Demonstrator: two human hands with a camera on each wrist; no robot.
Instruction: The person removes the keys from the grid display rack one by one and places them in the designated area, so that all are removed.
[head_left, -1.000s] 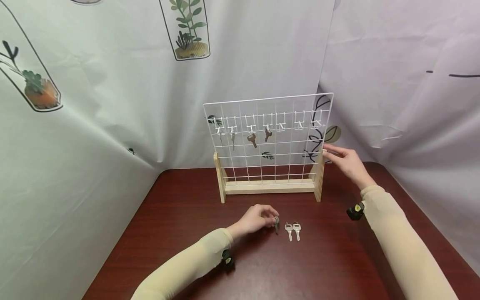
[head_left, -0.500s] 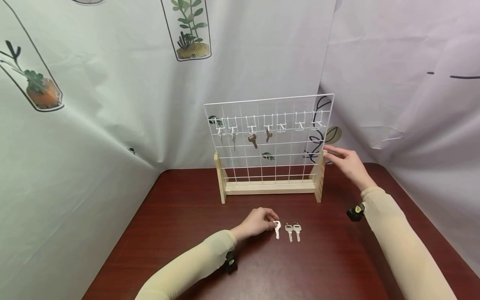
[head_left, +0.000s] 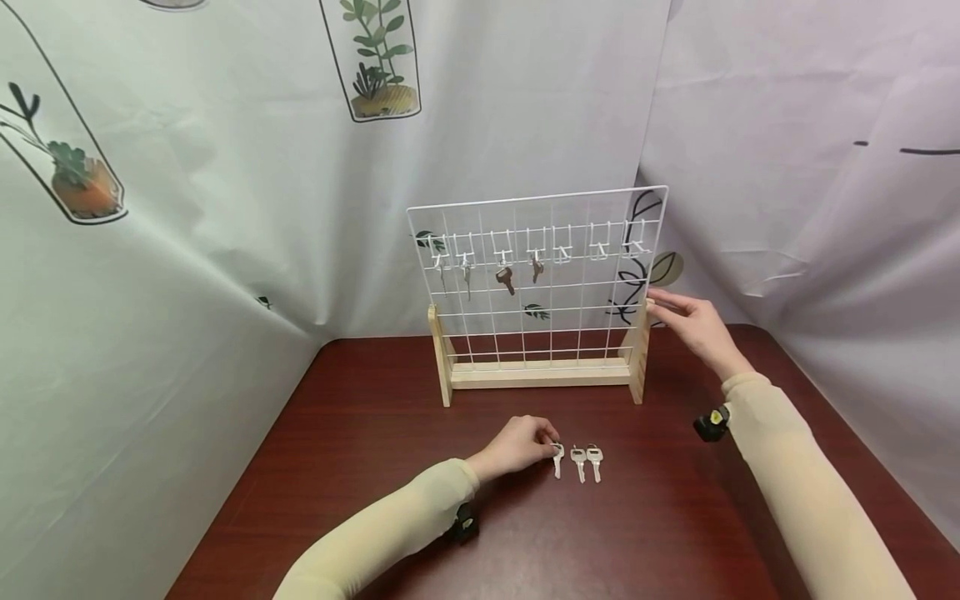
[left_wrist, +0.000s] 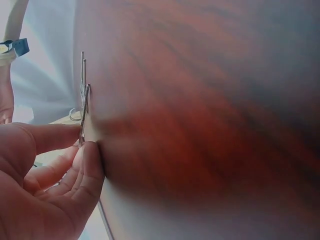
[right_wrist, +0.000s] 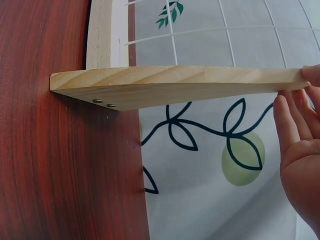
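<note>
Thumb and fingertips of my left hand [head_left: 517,443] pinch the head of a silver key [head_left: 558,468], its blade pointing toward me, close over the table. In the left wrist view this key [left_wrist: 85,111] shows edge-on between the fingertips. Just to its right lie two similar keys [head_left: 577,463], side by side. My right hand [head_left: 696,332] grips the top of the right wooden post [head_left: 638,358] of a white wire grid rack [head_left: 551,333]. The right wrist view shows the fingers and thumb on either side of the post end [right_wrist: 295,77].
Several keys [head_left: 505,280] hang from white hooks on the rack's left half. Three hooks [head_left: 598,250] at the right carry no keys. The rack stands on the dark red table [head_left: 360,433], with a patterned curtain [head_left: 525,150] behind it.
My left hand has come down slightly toward me with the key, then shifted a little right, bringing it nearer the two lying keys. My right hand has stayed on the post.
</note>
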